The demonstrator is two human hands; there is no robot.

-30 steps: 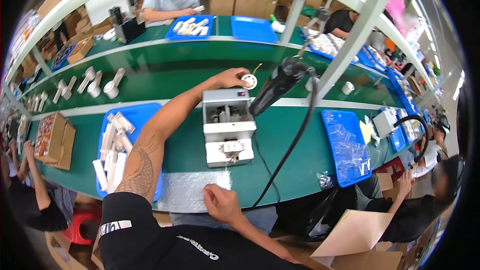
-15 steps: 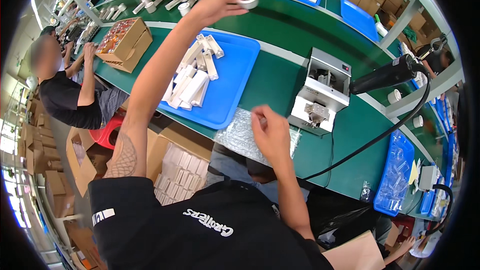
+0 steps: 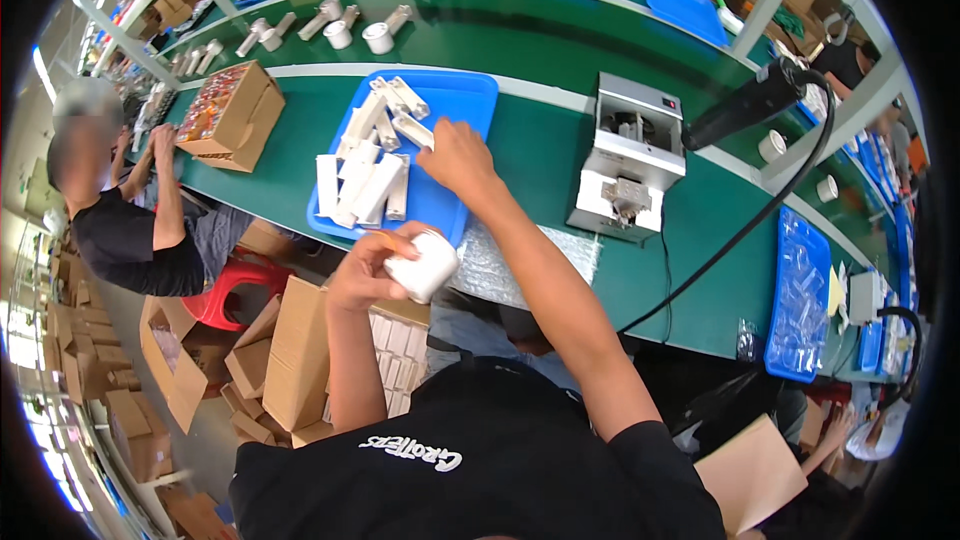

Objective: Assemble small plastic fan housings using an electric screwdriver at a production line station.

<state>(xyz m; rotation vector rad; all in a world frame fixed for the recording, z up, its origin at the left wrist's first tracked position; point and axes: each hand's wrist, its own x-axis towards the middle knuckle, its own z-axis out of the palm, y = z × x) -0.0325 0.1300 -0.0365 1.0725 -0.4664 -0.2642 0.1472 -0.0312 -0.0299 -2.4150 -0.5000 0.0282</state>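
My left hand (image 3: 362, 272) is wrapped round a white, short cylindrical part (image 3: 428, 267), held in front of my body near the tray's front edge. Over the right side of the blue tray (image 3: 478, 105), my right hand (image 3: 458, 162) has its fingers closed at the end of a white oblong part (image 3: 411, 129). Its fingertips are partly hidden behind the hand. Several more white oblong parts (image 3: 372, 185) lie in a loose pile in the tray.
A grey-white bench machine (image 3: 630, 160) stands right of the tray, with a black tube (image 3: 745, 105) beside it. Bubble wrap (image 3: 530, 265) lies at the table edge. An open carton (image 3: 235, 120) sits left. Round white parts (image 3: 378, 37) ride the green belt. A co-worker (image 3: 130, 230) sits left.
My left hand has come back from the belt to my body with the white cylindrical part. My right hand has moved from above the bubble wrap up to the parts in the tray.
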